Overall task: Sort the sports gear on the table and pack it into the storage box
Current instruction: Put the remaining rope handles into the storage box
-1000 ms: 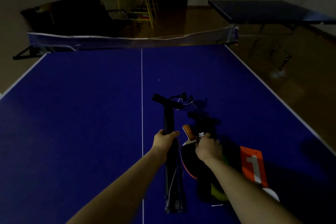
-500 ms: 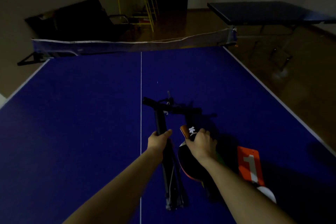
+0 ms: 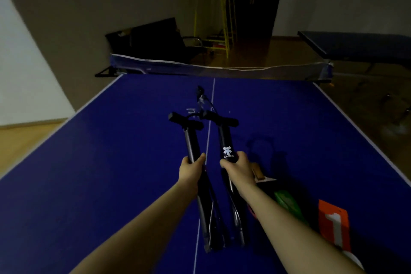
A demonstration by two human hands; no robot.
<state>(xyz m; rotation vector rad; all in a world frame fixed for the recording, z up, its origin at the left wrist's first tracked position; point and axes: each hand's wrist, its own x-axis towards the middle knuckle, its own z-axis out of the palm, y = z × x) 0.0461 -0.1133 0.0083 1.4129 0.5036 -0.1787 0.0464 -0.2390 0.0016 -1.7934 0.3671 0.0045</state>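
While the room is dim, both hands plainly hold a hand pump each above the blue ping-pong table (image 3: 93, 162). The left hand (image 3: 191, 168) has its fingers curled round the grey barrel of the left pump (image 3: 190, 140), thumb lying across the front. The right hand (image 3: 239, 165) has its fingers wrapped round the black barrel of the right pump (image 3: 226, 140), just below a white logo printed on it. The two pumps run side by side, close but apart, their T-handles pointing away toward the net (image 3: 222, 69) and their foot ends near the table edge closest to the camera. A thin hose with a fitting (image 3: 201, 95) rises beyond the handles. To the right of the right forearm lie a paddle with a wooden handle (image 3: 258, 171), a green object (image 3: 287, 202) that may be a box, though the light is too poor to be sure, and an orange scoreboard card (image 3: 333, 222) bearing a white 1. A second table (image 3: 355, 46) stands at the far right.
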